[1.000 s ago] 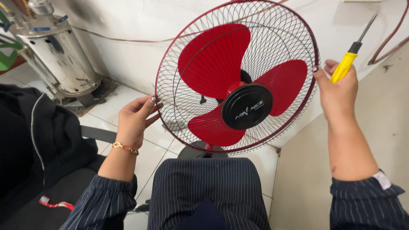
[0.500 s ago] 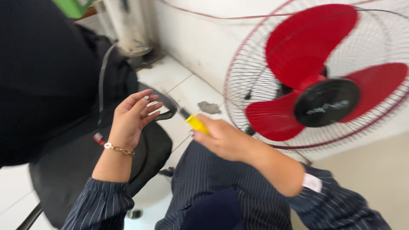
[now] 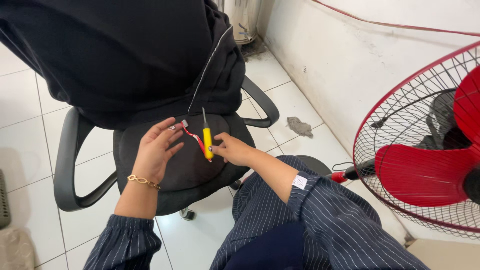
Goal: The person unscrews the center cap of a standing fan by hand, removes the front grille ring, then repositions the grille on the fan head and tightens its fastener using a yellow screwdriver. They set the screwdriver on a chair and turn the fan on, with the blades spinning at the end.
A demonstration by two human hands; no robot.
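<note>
A black office chair (image 3: 186,172) stands in front of me, and both hands are over its seat. My right hand (image 3: 236,150) pinches the lower end of a yellow-handled screwdriver (image 3: 206,136), which lies on the seat with its metal tip pointing away from me. My left hand (image 3: 156,150), with a gold bracelet on the wrist, rests flat on the seat with fingers spread and holds nothing. A short red wire with a small grey connector (image 3: 191,133) lies between the left fingertips and the screwdriver.
A black zip jacket (image 3: 125,55) hangs over the chair back. A red fan with a wire guard (image 3: 425,167) stands at the right against the white wall. A grey rag (image 3: 300,126) lies on the tiled floor. A metal cylinder (image 3: 243,20) stands in the far corner.
My view swung left from the fan to the chair. My right hand brought the yellow screwdriver down from beside the fan onto the chair seat. My left hand left the fan guard and settled on the seat.
</note>
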